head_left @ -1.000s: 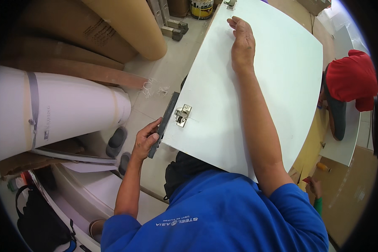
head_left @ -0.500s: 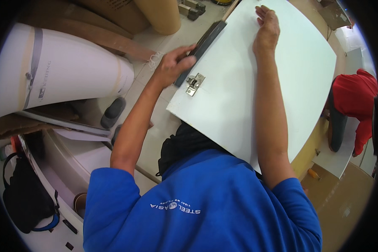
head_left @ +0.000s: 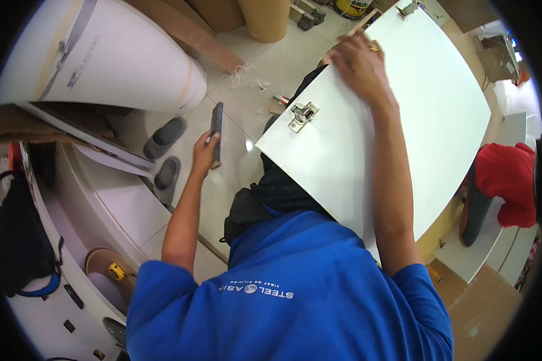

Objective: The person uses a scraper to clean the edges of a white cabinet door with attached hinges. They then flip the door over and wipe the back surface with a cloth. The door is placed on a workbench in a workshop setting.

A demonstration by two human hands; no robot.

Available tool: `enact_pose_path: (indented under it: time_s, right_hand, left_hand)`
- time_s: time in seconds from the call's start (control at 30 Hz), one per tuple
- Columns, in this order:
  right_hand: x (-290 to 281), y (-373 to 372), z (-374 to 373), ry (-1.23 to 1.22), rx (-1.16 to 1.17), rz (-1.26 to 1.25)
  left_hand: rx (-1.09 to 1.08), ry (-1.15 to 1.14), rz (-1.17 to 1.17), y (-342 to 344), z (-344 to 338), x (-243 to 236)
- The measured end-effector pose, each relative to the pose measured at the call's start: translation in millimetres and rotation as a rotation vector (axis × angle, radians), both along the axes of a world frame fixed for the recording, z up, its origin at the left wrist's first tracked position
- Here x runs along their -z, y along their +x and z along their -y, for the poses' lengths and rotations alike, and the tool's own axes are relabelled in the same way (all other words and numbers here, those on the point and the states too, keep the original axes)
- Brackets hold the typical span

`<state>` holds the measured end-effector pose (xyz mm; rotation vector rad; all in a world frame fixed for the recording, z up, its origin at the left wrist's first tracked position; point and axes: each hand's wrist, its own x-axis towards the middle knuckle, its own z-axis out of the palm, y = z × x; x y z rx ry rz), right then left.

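Observation:
A white board [head_left: 433, 120] lies angled across my dark-trousered legs, with a metal hinge [head_left: 302, 116] near its lower left corner and another [head_left: 408, 11] at the far end. My right hand [head_left: 359, 72], slightly blurred, has its fingers bent over the board's left edge, between the hinges; the forearm lies along the surface. My left hand [head_left: 204, 150] is closed on a long, dark grey bar [head_left: 218, 120], held upright in the picture, off to the left of the board and apart from it, above the tiled floor.
A large white roll [head_left: 126, 66], grey slippers [head_left: 165, 135] and brown cardboard lie on the left. A black bag [head_left: 18, 234] and yellow tape measure [head_left: 117, 271] are lower left. A co-worker in red [head_left: 506, 180] bends over white panels at the right.
My left hand has pulled the bar from the board's edge toward the left. My right hand has moved from the upper surface down to the left edge. The view has shifted.

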<state>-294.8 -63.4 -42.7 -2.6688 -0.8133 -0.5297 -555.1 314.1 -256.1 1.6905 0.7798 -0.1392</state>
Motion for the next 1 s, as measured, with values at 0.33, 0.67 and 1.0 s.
enact_pose_path:
  time_s: [0.33, 0.67, 1.0]
  right_hand:
    - [-34.4, -38.1, -12.6, 0.023, -0.246, -0.485]
    - [-14.7, 1.1, 8.3, 0.296, 0.037, -0.258]
    - [-16.0, 4.5, 42.8, 0.242, 0.369, -0.252]
  left_hand:
    - [0.126, 0.601, -0.097, 26.6, 61.5, 161.6]
    - [0.491, -0.195, 0.541, 60.6, 72.4, -118.4]
    - [0.710, -0.315, 0.341, 108.7, 118.8, -163.7]
